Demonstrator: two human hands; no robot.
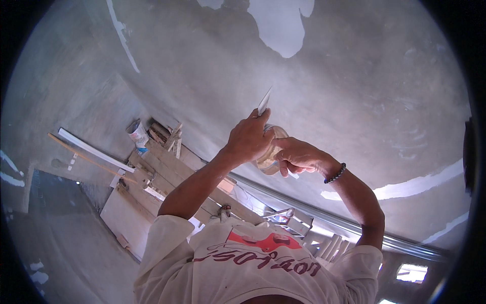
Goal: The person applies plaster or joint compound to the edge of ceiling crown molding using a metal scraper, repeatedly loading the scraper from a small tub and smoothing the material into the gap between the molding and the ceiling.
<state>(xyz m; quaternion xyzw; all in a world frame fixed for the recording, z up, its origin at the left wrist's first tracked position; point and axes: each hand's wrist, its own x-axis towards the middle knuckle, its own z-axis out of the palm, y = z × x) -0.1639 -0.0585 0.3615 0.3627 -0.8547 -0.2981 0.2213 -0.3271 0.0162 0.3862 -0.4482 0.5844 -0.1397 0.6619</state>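
Out front of the chest, before a mottled grey plastered surface (364,101) with irregular white patches (281,25): round container (268,166), pale beige, partly see-through, between both hands. Left hand (250,136) curled, pinching a thin, pointed metallic blade (265,101) near the thumb, tip up. Right hand (299,154) has its index finger reaching over the container, other fingers bent; can't tell if it grips anything. White sliver (293,175) below those fingers mostly hidden, kind unclear. Hands cover much of the container. White shirt (167,258): dark red lettering. Bucket (137,134) print too small to read.
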